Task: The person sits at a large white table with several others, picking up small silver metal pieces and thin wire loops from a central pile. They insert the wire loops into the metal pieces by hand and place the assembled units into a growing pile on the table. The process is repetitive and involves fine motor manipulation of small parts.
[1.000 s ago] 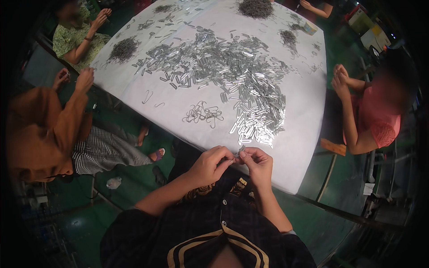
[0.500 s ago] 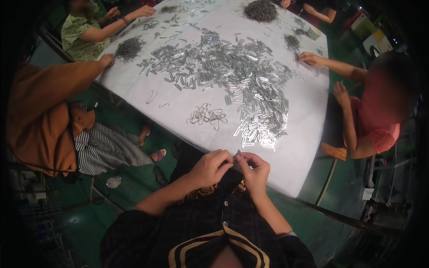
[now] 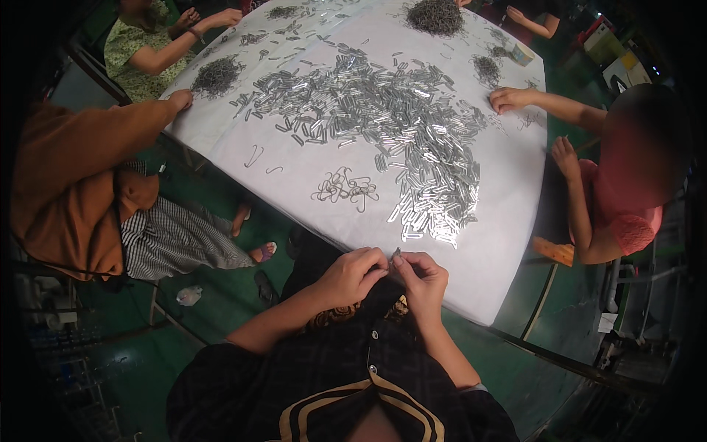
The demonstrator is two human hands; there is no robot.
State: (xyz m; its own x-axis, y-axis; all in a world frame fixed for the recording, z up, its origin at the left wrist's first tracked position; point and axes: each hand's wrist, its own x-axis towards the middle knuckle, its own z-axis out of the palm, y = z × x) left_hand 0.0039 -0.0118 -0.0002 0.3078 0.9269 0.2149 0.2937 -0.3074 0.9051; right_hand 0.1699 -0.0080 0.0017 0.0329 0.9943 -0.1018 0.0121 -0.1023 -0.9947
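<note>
Right hand [image 3: 427, 277] pinches a grey metal piece [image 3: 398, 252]; left hand [image 3: 355, 274]: grip cannot be told; wire hooks [image 3: 344, 189] at eleven o'clock.

No legible text, numbers or signs.

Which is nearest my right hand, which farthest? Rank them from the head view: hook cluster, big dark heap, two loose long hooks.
1. Hook cluster: ahead-left of the right hand.
2. Two loose long hooks: farther left.
3. Big dark heap: ahead, far across the table.

Fisheye at head height, near, facing down across table [image 3: 497, 250].
</note>
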